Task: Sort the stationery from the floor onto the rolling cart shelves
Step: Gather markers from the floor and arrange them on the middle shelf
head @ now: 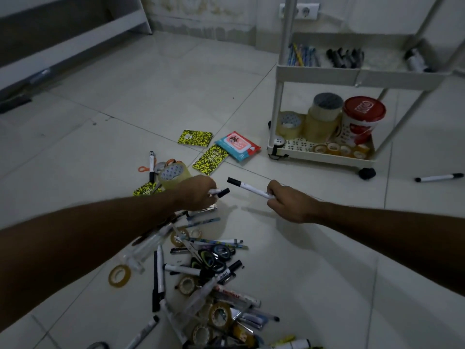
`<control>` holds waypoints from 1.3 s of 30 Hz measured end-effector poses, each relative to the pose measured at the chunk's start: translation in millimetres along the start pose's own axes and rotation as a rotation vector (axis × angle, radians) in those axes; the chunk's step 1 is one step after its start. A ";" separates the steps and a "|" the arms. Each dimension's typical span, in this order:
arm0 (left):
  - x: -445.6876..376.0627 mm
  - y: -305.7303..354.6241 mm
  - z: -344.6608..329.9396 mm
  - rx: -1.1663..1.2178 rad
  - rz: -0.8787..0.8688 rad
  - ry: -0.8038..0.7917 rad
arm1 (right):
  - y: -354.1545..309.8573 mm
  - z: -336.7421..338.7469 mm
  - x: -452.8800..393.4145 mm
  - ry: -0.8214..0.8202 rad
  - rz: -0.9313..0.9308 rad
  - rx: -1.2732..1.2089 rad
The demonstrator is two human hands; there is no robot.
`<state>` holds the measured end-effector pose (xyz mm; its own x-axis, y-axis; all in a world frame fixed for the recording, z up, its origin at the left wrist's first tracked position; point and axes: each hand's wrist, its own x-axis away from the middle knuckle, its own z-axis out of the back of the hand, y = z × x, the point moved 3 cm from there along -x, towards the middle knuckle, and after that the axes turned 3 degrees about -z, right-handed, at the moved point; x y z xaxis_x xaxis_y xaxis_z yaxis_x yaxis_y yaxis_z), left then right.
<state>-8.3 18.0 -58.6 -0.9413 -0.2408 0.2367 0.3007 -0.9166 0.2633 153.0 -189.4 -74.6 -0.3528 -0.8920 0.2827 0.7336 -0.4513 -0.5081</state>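
Reaching out over the tiled floor (125, 102), both hands hold markers. The left hand (195, 192) curls around a white marker (219, 192) whose black cap pokes out toward the right. The right hand (286, 201) pinches the tail of a second marker (249, 188), which slants up and left, black cap raised clear of the floor.

Below the left arm lies the pile (201, 273): markers, pens, scissors and small tape rolls mixed together. Beyond the left hand sit a large tape roll (173, 174), orange scissors (144, 168), yellow-patterned notebooks (195, 138) and a wipes pack (237, 146). One stray marker (439, 177) lies far right.

The cart (319, 71) stands at upper right. Its middle shelf holds pens (300, 55) and dark markers (344, 57); the bottom shelf holds big tape rolls (324, 114), a red-lidded tub (362, 119) and small tapes (339, 148).
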 end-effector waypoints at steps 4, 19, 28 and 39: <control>-17.1 19.9 37.2 0.213 0.017 0.178 | 2.6 33.8 12.5 0.183 -0.016 -0.102; -96.1 188.5 176.4 0.796 -0.164 0.518 | 12.1 205.4 60.2 1.067 -0.027 -0.290; -114.4 222.5 212.6 0.966 -0.132 0.620 | 57.5 309.6 54.1 1.117 -0.477 0.091; -133.2 233.6 192.3 1.179 -0.038 0.471 | 56.3 311.6 43.6 0.899 -0.567 0.426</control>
<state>216.9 -102.7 151.2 -0.8428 -0.5323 -0.0800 -0.0020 -0.1455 0.9894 359.9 -244.9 162.7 -0.8577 -0.3373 -0.3879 0.4126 -0.9018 -0.1281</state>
